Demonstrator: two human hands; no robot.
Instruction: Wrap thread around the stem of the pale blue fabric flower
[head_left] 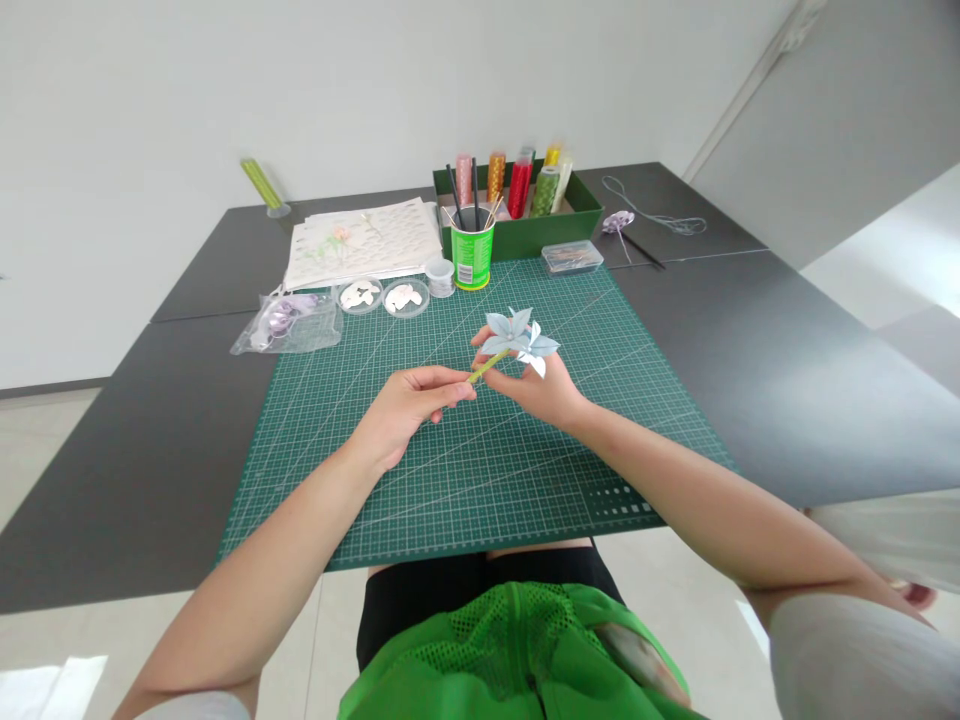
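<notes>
An artificial flower (510, 330) with pale blue pointed petals hangs tilted above the green cutting mat (360, 520). My left hand (409, 405) pinches the lower end of its green stem (487, 366) between thumb and fingers. Just behind the blossoms is my right hand (551, 390), its fingers curled about the upper stem. The petals cover part of those fingers, so their exact contact is hidden.
Beyond the mat stand a green cup (472, 258) with sticks and a dark green box (525, 238) of thread spools. Two dishes of white pieces (405, 298), a bag with purple flowers (289, 325), paper sheets (397, 245) and a clear case (572, 257) lie nearby.
</notes>
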